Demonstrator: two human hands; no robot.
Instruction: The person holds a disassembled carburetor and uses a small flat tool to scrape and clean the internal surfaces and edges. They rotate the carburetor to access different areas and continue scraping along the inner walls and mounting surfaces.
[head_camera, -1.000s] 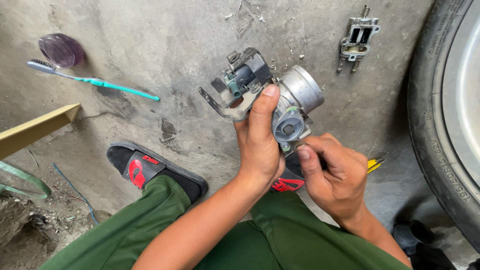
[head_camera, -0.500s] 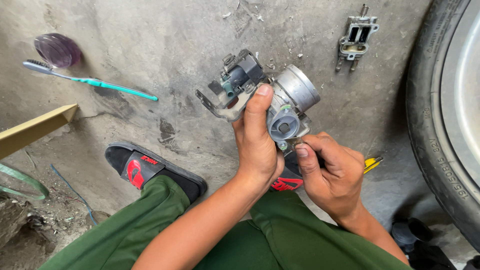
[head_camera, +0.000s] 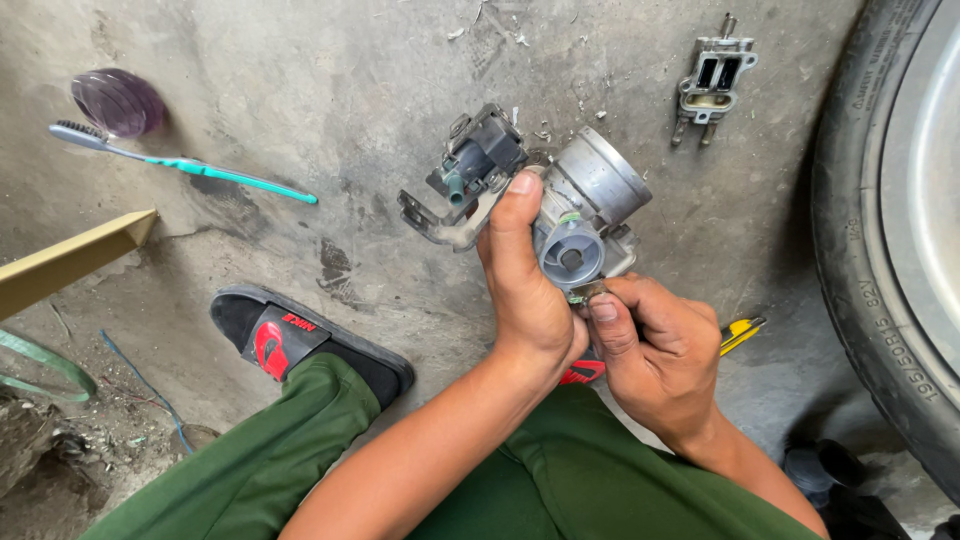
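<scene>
Since a second ago little has shifted. I see the left hand (head_camera: 525, 290) still grasping the throttle body (head_camera: 570, 215) mid-scene above the floor; the right hand (head_camera: 650, 360) stays pinching a small fitting (head_camera: 583, 293) beneath it.

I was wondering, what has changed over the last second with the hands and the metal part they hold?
Very little. The left hand still grips the grey metal throttle body, and it sits in nearly the same spot, its round bore facing up and right. The right hand stays at its lower edge, fingertips pinching there as before. The toothbrush, purple lid, small metal part and tyre have not moved.
</scene>
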